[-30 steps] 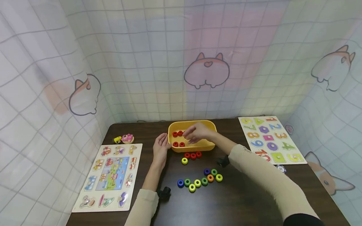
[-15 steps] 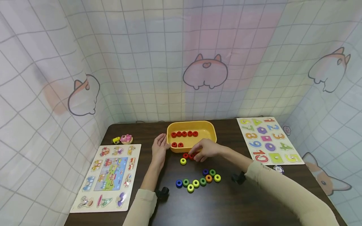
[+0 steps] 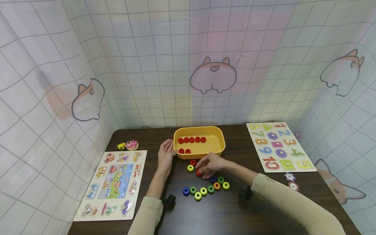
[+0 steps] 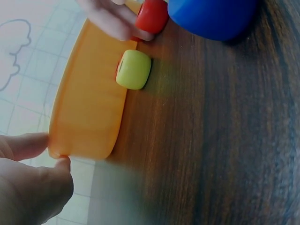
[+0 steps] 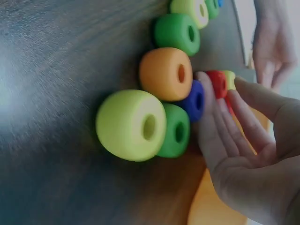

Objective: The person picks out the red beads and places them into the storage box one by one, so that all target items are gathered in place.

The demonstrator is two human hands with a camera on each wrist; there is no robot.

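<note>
My left hand (image 3: 166,158) pinches the left end of a yellow tray (image 3: 215,153), thumb at the rim and fingers against the outside, as the left wrist view shows. Red beads (image 3: 192,139) with holes sit inside, one row at the back and two more at the front left. In front of the tray my right hand (image 3: 212,165) holds a red bead (image 3: 199,173) between thumb and fingertips, close over the table. Just left of it are another red bead (image 3: 193,162) and a yellow-green bead (image 3: 190,168). A blue bead (image 5: 193,102) lies right beside the right fingers.
Nearer me lie several loose beads, among them an orange bead (image 3: 216,186) and a blue bead (image 3: 186,191). A picture puzzle board (image 3: 110,186) lies left, a number puzzle board (image 3: 280,147) right, with poker chips (image 3: 289,177) below it. Small toys (image 3: 132,145) stand at back left.
My right hand has come out of the tray to the red beads in front, then drawn one toward me. More red beads show in the tray's back row. The left hand stays at the tray.
</note>
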